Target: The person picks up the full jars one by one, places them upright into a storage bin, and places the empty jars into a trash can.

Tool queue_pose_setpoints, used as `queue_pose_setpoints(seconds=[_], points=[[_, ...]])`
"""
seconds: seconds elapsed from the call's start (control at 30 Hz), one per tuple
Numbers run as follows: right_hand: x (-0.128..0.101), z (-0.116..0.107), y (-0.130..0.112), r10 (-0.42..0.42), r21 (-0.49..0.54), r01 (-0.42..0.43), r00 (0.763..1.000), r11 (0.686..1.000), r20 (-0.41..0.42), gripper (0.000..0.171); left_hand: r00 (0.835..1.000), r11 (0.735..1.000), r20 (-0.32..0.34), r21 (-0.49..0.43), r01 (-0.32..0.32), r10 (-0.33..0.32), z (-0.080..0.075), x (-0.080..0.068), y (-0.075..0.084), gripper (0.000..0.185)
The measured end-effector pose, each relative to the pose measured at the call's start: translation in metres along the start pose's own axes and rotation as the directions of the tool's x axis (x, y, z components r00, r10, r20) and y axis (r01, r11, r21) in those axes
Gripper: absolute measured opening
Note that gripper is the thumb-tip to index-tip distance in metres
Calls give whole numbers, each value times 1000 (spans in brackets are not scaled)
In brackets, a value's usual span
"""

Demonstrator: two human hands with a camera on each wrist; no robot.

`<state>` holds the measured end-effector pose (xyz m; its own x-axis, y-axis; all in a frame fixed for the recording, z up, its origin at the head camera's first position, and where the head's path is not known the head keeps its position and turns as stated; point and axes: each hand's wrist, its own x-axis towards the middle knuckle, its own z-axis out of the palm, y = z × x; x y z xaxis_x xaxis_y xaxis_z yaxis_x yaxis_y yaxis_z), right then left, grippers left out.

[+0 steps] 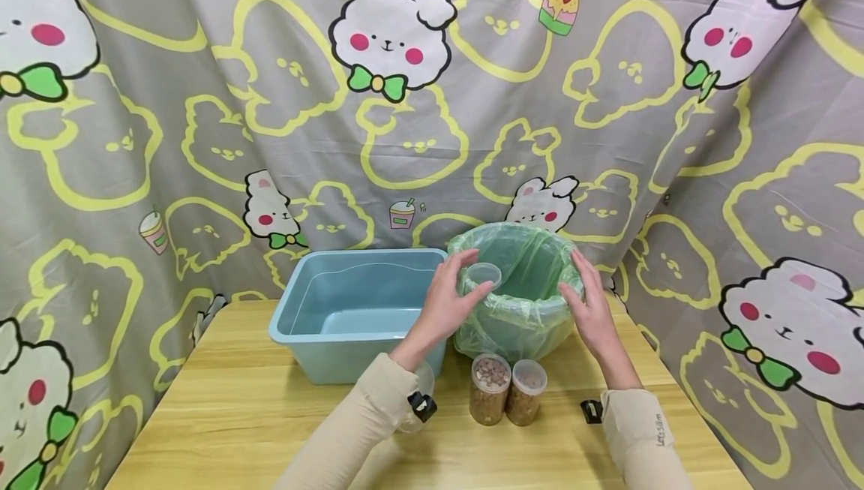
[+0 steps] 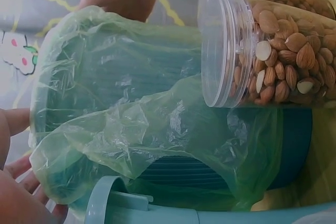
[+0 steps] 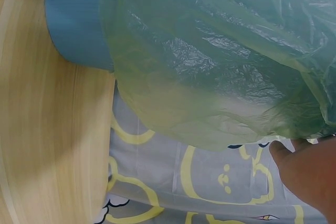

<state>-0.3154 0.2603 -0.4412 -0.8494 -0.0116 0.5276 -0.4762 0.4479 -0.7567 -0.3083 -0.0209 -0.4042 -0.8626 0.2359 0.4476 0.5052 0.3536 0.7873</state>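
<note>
A round bin [image 1: 520, 325] lined with a green plastic bag [image 1: 516, 254] stands mid-table. My left hand [image 1: 466, 280] pinches a small clear round lid [image 1: 484, 275] at the bin's left rim. My right hand [image 1: 582, 287] rests with fairly straight fingers against the bag at the right rim. Two clear jars of nuts [image 1: 508, 389] stand just in front of the bin. The left wrist view has the bagged bin [image 2: 131, 129], the almond jars [image 2: 273, 61] and my left fingers [image 2: 16, 192]. In the right wrist view I see the bag [image 3: 210, 66], the bin's blue wall [image 3: 73, 24] and a right fingertip [image 3: 310, 171].
A light blue rectangular tub [image 1: 358, 310] stands left of the bin, touching it; its rim [image 2: 105, 203] shows in the left wrist view. A clear container [image 1: 424, 383] is partly hidden under my left forearm. A cartoon-print cloth [image 1: 405, 100] hangs behind the wooden table [image 1: 223, 415].
</note>
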Motion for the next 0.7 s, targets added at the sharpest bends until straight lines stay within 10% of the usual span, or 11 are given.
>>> queue_pose_setpoints(seconds=[0.7], points=[[-6,-1,-42,-15,25,15,1000,1000,-7,64,1000,993,-16,-120,-1,-1,-18,-26,-2,56]])
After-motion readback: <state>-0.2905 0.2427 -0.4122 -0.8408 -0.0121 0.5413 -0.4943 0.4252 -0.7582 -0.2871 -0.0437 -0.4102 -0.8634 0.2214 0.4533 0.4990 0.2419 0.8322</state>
